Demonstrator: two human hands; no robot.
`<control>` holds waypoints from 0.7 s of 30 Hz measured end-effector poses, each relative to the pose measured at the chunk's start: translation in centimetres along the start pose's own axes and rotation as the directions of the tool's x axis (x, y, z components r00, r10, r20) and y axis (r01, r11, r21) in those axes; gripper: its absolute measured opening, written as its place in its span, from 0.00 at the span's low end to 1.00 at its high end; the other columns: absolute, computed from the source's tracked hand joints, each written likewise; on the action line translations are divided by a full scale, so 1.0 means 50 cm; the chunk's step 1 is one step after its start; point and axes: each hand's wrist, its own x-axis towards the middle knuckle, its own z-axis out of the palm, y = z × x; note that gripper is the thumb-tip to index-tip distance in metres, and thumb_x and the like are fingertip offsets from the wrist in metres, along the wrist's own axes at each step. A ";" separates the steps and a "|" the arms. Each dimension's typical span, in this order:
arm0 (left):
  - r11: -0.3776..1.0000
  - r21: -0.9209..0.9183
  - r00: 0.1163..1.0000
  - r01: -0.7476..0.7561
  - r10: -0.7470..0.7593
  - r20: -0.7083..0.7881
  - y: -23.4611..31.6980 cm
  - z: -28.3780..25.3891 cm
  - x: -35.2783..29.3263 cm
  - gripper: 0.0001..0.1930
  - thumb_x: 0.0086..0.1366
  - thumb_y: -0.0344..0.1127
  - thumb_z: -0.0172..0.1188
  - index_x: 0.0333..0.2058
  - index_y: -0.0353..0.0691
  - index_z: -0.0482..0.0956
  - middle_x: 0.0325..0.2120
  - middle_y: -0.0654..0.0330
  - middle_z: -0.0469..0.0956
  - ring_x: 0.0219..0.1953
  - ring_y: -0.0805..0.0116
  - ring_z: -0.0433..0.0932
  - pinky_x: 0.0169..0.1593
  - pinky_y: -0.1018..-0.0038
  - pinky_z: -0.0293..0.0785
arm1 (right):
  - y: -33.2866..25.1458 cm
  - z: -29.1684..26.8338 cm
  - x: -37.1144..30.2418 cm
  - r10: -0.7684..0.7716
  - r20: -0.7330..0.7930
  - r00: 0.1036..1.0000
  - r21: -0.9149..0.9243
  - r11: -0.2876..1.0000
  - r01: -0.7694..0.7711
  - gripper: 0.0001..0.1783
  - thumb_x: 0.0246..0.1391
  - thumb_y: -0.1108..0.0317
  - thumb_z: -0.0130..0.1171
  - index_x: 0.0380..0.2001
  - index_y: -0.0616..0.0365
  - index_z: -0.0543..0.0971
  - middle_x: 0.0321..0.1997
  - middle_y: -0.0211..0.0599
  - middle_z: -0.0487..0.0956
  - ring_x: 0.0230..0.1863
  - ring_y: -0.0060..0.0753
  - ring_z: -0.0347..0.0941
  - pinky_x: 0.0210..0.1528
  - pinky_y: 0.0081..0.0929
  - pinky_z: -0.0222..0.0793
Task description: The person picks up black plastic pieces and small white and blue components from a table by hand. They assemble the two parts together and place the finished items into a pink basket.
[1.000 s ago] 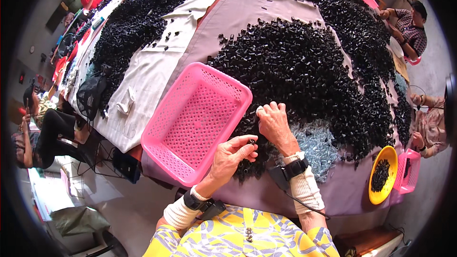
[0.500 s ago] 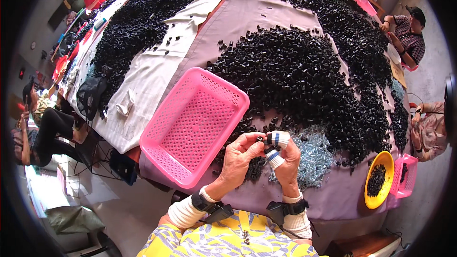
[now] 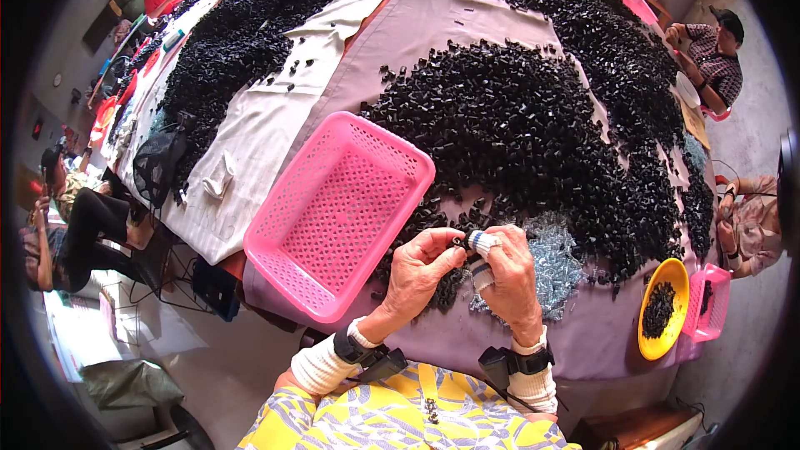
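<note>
Black part (image 3: 458, 242), prob. light, stiff & slick, best held by its sides, sits above the table (image 3: 596, 350), pinched in my L hand (image 3: 415, 275); R hand (image 3: 512, 275) curled alongside, grip can't tell.

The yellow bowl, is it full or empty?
Partly full: small black pieces lie in the yellow bowl, with bare yellow around them.

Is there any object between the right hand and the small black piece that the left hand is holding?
Nothing visible stands between them. The left hand pinches the small black piece, and the striped finger covers of the right hand are close beside it; contact cannot be told. The pink perforated basket is off to the left.
</note>
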 end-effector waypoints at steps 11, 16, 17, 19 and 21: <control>0.995 0.087 0.999 -0.043 0.042 0.012 -0.002 -0.004 0.000 0.13 0.63 0.21 0.59 0.47 0.33 0.76 0.38 0.63 0.79 0.38 0.80 0.77 0.45 0.82 0.75 | 0.022 -0.009 0.005 0.046 0.186 0.981 0.053 0.997 -0.057 0.18 0.31 0.80 0.57 0.34 0.63 0.76 0.33 0.43 0.75 0.39 0.48 0.71 0.46 0.41 0.65; 0.990 0.138 0.998 -0.041 0.035 0.047 -0.009 -0.011 -0.003 0.11 0.64 0.23 0.57 0.46 0.32 0.77 0.36 0.63 0.80 0.40 0.80 0.78 0.45 0.82 0.75 | 0.019 -0.032 0.011 0.062 0.314 0.947 0.009 0.998 -0.069 0.17 0.30 0.77 0.60 0.32 0.62 0.76 0.32 0.40 0.75 0.38 0.45 0.71 0.45 0.40 0.65; 0.992 0.127 0.998 0.004 -0.011 0.054 -0.005 -0.010 -0.002 0.12 0.65 0.24 0.58 0.47 0.32 0.77 0.37 0.62 0.81 0.40 0.79 0.78 0.45 0.82 0.76 | 0.022 -0.029 0.008 0.032 0.261 0.965 0.015 0.999 -0.037 0.18 0.31 0.77 0.62 0.33 0.62 0.76 0.32 0.39 0.76 0.38 0.44 0.72 0.45 0.39 0.65; 0.992 0.114 0.996 0.054 -0.062 0.061 -0.004 -0.010 0.002 0.12 0.65 0.25 0.58 0.48 0.33 0.77 0.37 0.62 0.81 0.40 0.79 0.78 0.45 0.81 0.76 | 0.032 -0.021 -0.004 0.005 0.209 0.978 0.019 1.000 -0.009 0.18 0.31 0.76 0.63 0.33 0.62 0.77 0.33 0.39 0.77 0.37 0.43 0.72 0.45 0.38 0.66; 0.991 0.029 0.984 0.129 -0.131 0.119 -0.005 -0.006 0.002 0.14 0.66 0.26 0.57 0.50 0.32 0.75 0.38 0.59 0.81 0.41 0.74 0.79 0.47 0.76 0.77 | 0.040 -0.020 -0.024 0.052 0.033 0.998 0.153 0.987 -0.056 0.19 0.33 0.75 0.65 0.35 0.61 0.78 0.33 0.38 0.78 0.36 0.43 0.74 0.45 0.37 0.67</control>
